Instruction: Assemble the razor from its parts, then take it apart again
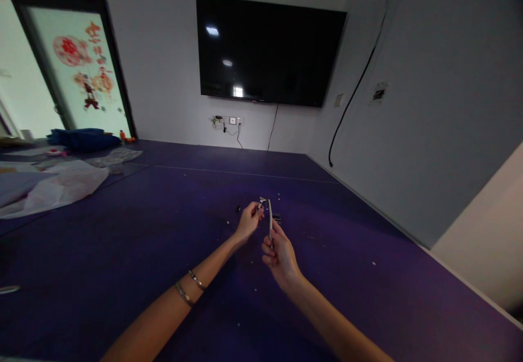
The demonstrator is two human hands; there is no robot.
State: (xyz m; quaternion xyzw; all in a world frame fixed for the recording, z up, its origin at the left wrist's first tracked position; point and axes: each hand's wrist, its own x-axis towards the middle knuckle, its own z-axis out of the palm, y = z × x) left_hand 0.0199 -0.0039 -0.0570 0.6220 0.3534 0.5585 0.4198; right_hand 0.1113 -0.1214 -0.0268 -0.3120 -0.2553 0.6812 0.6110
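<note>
My left hand [249, 220] is closed around the handle of a small razor [261, 202], its T-shaped head pointing up and away from me. Close on its right, my right hand [281, 253] grips a slim, pale stick that looks like a toothbrush [270, 218], held upright. The tip of the stick is right beside the razor head; whether they touch I cannot tell. Behind my right fingers a small black object [277, 218] lies on the purple tabletop [327, 296]. Another little black piece [238, 208] rests left of the razor.
White scraps dot the surface around my hands. Clear plastic sheeting [65, 185] and a dark blue cloth bundle [84, 139] lie at the far left. A black cable [353, 98] hangs down the right wall. Beyond the table's far edge, a television [269, 51] is mounted on the wall.
</note>
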